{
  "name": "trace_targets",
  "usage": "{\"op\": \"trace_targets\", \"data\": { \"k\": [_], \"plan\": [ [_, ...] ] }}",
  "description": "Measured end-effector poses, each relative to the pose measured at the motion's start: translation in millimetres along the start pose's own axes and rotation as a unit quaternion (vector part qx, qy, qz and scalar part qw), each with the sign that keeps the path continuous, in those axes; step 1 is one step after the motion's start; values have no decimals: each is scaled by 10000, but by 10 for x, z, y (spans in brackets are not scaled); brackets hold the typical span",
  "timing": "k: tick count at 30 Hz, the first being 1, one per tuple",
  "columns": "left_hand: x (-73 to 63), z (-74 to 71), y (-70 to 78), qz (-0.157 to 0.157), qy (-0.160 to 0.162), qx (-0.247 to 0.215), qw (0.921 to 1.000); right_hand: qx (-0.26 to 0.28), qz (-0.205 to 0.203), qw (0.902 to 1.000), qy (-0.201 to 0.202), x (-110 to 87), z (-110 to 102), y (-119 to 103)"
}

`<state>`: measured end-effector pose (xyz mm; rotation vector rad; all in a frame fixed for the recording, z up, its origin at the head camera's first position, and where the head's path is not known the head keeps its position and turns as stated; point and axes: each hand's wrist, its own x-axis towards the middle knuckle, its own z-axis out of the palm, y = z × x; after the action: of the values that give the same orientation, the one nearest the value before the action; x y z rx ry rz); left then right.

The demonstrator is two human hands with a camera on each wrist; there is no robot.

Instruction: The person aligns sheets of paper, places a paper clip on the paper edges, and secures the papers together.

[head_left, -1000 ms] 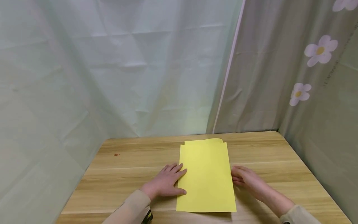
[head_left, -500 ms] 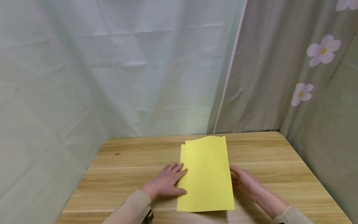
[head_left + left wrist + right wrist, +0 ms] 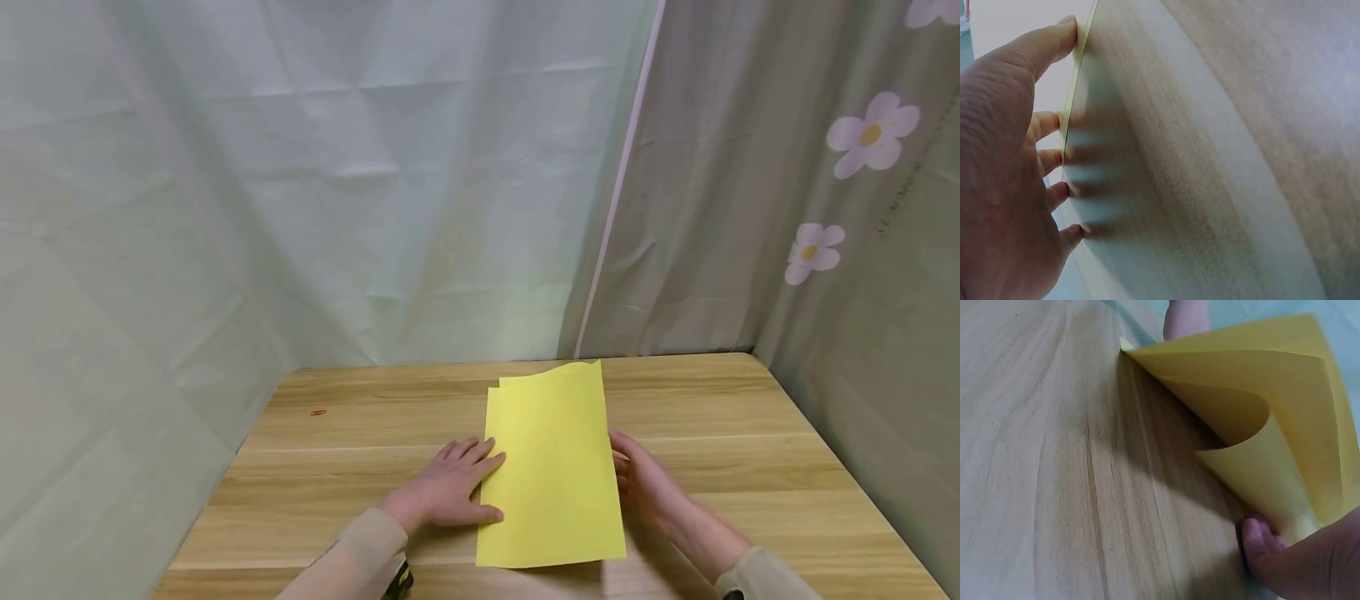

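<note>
A stack of yellow paper sheets [image 3: 551, 475] lies on the wooden table before me. The spread fingers of my left hand [image 3: 453, 492] rest on its left edge, and the left wrist view shows thumb and fingertips along that edge. My right hand [image 3: 648, 487] is at the stack's right side, its curled fingers partly hidden by the paper. In the right wrist view the upper sheets stand raised, fanned apart on that side. Beneath them a lower sheet [image 3: 1260, 456] bends over and curls under, with my right fingers holding it close over the table.
A small red paper clip [image 3: 318, 412] lies at the far left of the wooden table [image 3: 360, 467]. Pale curtains [image 3: 420, 208] with printed flowers on the right hang behind and beside the table.
My right hand has moved left with the stack's right side, whose far right corner has risen. The left hand keeps its place on the left edge.
</note>
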<state>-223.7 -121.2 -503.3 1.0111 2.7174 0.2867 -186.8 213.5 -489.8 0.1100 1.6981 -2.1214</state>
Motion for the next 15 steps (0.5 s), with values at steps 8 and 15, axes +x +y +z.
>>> {"op": "trace_targets", "data": {
  "k": [8, 15],
  "plan": [
    [14, 1, 8, -24, -10, -21, 10000, -478, 25, 9973, 557, -21, -57, -61],
    [12, -5, 12, -21, 5, -43, 10000, -1220, 231, 9868, 1043, 22, -157, -47]
  ]
}}
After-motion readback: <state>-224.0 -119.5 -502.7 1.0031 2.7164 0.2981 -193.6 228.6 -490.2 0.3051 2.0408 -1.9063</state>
